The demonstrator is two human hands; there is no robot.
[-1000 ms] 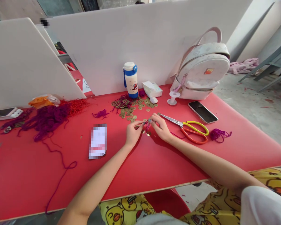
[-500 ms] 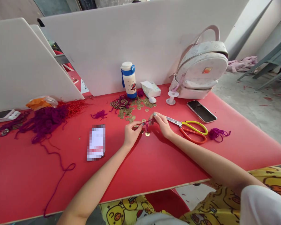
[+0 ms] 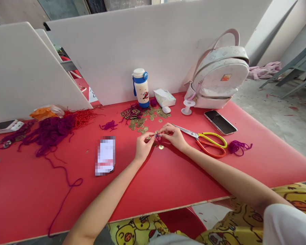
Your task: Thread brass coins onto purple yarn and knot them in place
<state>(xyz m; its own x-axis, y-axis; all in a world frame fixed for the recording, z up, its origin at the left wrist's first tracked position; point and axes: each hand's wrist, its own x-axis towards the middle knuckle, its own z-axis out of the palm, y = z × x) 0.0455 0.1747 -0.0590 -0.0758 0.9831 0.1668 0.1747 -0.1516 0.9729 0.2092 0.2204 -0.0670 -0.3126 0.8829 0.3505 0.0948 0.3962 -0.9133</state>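
Left hand (image 3: 142,148) and right hand (image 3: 175,136) meet fingertip to fingertip just above the table (image 3: 153,183). Both pinch tight on a short purple thread (image 3: 157,136) held between them; thumb and forefinger closed on each, other fingers loosely curled. Whether a coin is strung on the thread is too small to tell. One loose coin (image 3: 160,147) lies on the table just below the fingertips, between the two hands.

Coin pile (image 3: 142,119) is scattered just behind the hands, reaching back to the bottle (image 3: 140,87), which stands upright at the white divider (image 3: 148,44). A dark tangle of threaded coins (image 3: 131,113) sits at the pile's left edge. Tissue pack (image 3: 164,97) is beside the bottle, with a small white oval thing (image 3: 166,109) in front of it. Empty spool (image 3: 188,106) stands upright near the backpack (image 3: 219,81), which leans on the divider.

Scissors (image 3: 206,139) lie closed right of the right hand, blades pointing toward it. Phone (image 3: 220,121) lies face up behind the scissors. Purple tuft (image 3: 238,147) is just right of the scissor handles.

Blurred card (image 3: 105,155) lies left of the left hand. Small purple scrap (image 3: 108,126) lies behind it. Big purple yarn heap (image 3: 51,131) and red threads (image 3: 83,115) are far left, and one long strand (image 3: 66,183) trails toward the front edge.
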